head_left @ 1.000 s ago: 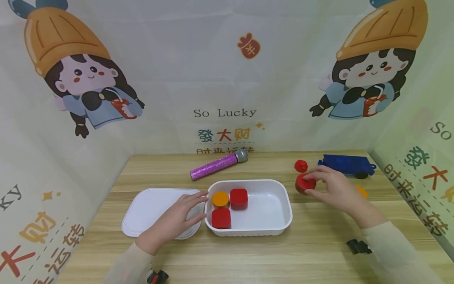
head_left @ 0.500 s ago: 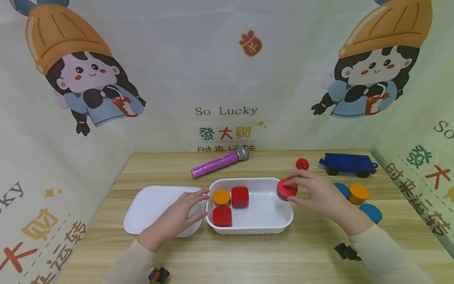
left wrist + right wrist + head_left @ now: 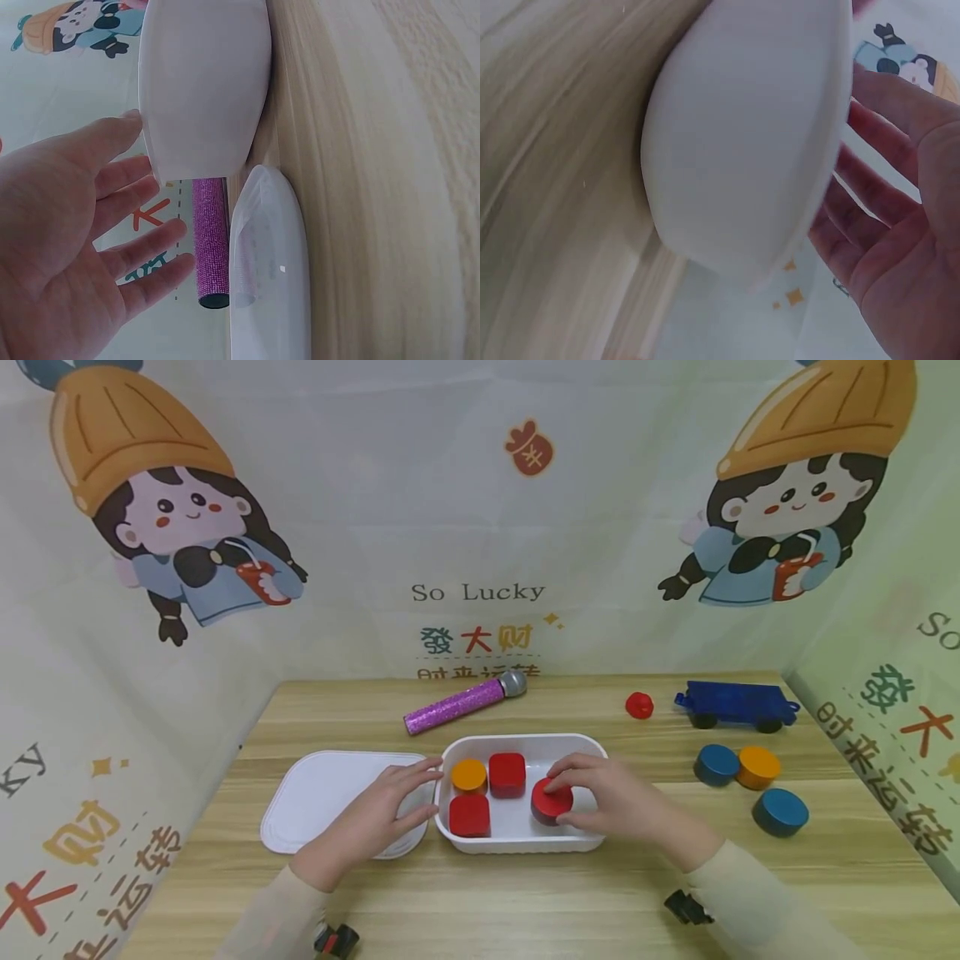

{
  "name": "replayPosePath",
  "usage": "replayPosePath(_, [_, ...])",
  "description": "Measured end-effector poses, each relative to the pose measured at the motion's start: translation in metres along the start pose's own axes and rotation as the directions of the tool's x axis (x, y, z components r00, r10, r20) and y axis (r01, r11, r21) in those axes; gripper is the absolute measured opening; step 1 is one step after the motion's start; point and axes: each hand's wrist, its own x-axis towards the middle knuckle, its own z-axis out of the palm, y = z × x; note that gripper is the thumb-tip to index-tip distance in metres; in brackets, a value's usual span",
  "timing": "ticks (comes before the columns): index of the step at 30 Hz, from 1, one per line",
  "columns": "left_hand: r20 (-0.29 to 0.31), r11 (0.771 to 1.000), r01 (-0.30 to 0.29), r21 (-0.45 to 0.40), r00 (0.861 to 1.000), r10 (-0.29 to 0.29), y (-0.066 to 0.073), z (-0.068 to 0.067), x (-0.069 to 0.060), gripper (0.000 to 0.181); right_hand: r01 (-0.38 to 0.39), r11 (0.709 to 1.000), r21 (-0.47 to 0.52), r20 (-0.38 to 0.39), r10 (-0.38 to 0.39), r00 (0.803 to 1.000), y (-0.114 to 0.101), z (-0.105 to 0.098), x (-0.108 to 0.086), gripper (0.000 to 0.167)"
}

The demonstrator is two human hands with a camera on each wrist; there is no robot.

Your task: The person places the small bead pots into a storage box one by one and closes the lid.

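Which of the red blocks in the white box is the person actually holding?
The round red block, rightmost in the white box, pinched by the right hand. The rear squarish red block and the front squarish red block, both further left, aren't held.

**Twos and Ones All Round**

I can count two red rounded-square blocks (image 3: 469, 816), one red round block (image 3: 551, 803), two orange round blocks (image 3: 759, 767) and two blue round blocks (image 3: 781, 812): seven blocks altogether. There's one white rounded-rectangular box (image 3: 517, 847), one flat white lid (image 3: 315, 802), one glittery purple microphone (image 3: 461, 702), one dark-blue toy wagon (image 3: 737, 704) and one small red knobbly piece (image 3: 639, 705). I see one bare left hand (image 3: 381, 806), one bare right hand (image 3: 611, 795) and two printed cartoon figures in orange hats (image 3: 180, 503).
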Motion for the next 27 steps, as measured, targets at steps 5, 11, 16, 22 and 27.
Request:
replayPosePath(5, [-0.004, 1.0, -0.002, 0.0, 1.0, 0.002, 0.001, -0.001, -0.001, 0.05, 0.066, 0.996, 0.056, 0.052, -0.069, 0.996, -0.002, 0.013, 0.012, 0.032])
replayPosePath(11, [-0.005, 1.0, -0.008, -0.006, 1.0, 0.008, 0.001, 0.0, 0.0, 0.05, 0.086, 0.996, -0.006, 0.102, -0.085, 0.991, -0.007, 0.02, 0.025, 0.032])
replayPosePath(16, [-0.011, 1.0, -0.006, -0.004, 1.0, 0.006, -0.001, 0.0, -0.001, 0.049, 0.093, 0.995, -0.046, 0.121, -0.087, 0.989, -0.01, 0.024, 0.035, 0.031])
replayPosePath(22, [-0.007, 1.0, -0.008, -0.005, 1.0, 0.008, -0.001, 0.0, -0.001, 0.049, 0.1, 0.994, -0.035, 0.158, -0.093, 0.983, -0.011, 0.028, 0.043, 0.032])
replayPosePath(27, [-0.009, 1.0, -0.014, -0.007, 1.0, 0.014, 0.0, 0.0, 0.0, 0.049, 0.082, 0.996, -0.029, 0.188, -0.075, 0.979, -0.011, 0.03, 0.045, 0.032])
